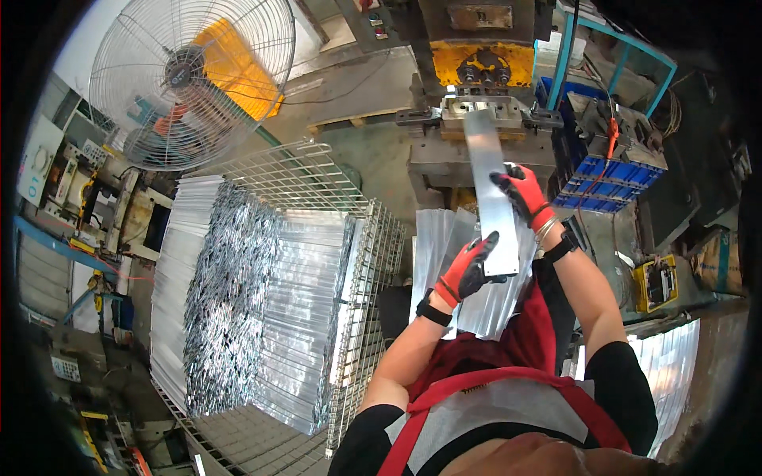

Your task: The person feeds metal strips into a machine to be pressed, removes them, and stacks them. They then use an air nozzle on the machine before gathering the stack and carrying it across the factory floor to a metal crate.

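A long flat metal strip [488,186] reaches from my lap up into the die of a press machine [480,59] ahead. My left hand [470,270], in a red and black glove, grips the strip's near end. My right hand [524,194], gloved the same way, holds the strip's right edge about halfway along. Under my hands, a pile of similar metal strips [444,238] lies across my lap.
A wire mesh cage [302,178] to my left holds tall stacks of shiny metal pieces [238,301]. A big round fan [190,75] stands at the far left. Blue crates [607,182] sit to the right of the press. A yellow box [655,282] lies at right.
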`<act>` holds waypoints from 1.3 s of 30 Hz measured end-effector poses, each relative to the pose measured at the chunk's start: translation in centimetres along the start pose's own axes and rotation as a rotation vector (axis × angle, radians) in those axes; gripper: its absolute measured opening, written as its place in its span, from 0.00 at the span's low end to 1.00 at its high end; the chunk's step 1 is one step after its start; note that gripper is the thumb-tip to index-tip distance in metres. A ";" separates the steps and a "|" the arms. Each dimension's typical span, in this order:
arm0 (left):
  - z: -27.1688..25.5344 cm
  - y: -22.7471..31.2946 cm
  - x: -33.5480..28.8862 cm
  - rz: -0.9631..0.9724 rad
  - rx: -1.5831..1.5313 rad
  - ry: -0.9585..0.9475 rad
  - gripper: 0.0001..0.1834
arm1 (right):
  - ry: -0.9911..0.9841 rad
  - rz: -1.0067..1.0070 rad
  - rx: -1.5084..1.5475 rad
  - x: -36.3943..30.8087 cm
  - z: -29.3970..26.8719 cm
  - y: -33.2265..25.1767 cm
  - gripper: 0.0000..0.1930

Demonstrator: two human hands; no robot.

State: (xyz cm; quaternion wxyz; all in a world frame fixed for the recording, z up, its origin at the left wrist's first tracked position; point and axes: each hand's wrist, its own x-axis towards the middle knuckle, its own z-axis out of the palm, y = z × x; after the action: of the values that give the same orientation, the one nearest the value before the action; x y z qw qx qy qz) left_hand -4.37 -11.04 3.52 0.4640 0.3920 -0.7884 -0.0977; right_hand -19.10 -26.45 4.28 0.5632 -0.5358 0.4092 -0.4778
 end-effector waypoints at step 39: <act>-2.8 -0.4 -5.8 -1.081 -1.229 0.257 0.16 | -0.270 -0.264 -1.316 6.9 0.9 -3.8 0.24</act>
State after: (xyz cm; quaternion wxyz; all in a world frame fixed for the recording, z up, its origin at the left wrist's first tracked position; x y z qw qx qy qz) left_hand -0.40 -6.57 1.05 0.5711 0.4017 -0.2382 -0.6751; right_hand -17.12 -32.85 8.45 0.1032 -0.8670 0.4717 -0.1232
